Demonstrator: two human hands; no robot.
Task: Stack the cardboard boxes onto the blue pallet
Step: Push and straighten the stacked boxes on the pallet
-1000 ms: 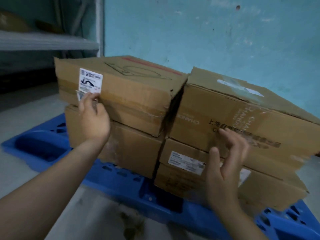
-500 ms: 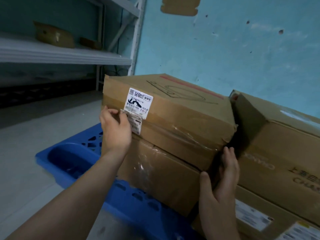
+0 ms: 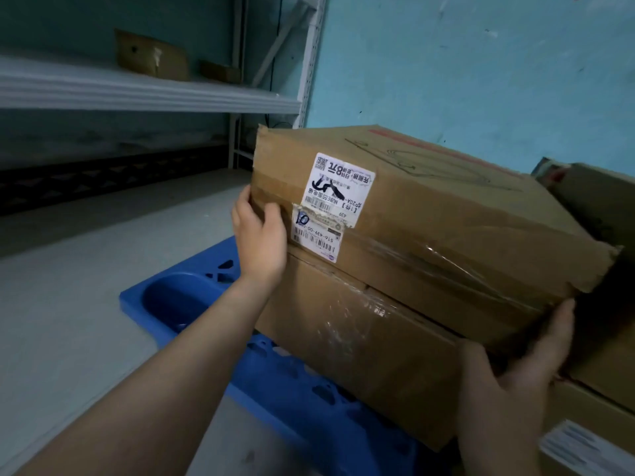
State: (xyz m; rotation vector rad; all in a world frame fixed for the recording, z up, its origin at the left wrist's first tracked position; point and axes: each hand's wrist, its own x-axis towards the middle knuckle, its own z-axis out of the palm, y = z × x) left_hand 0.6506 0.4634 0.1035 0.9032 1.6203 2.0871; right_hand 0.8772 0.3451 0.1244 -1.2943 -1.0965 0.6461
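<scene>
Both forward — left hand (image 3: 261, 235), right hand (image 3: 525, 365) gripping box (image 3: 429, 214)

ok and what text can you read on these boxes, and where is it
"8元": upper label on the top box, upside down
"NUBE": same label
"XP20A-": same label
"439": same label
"516-439-00": lower label, first character unsure
bottom right box label: too blurred
</scene>
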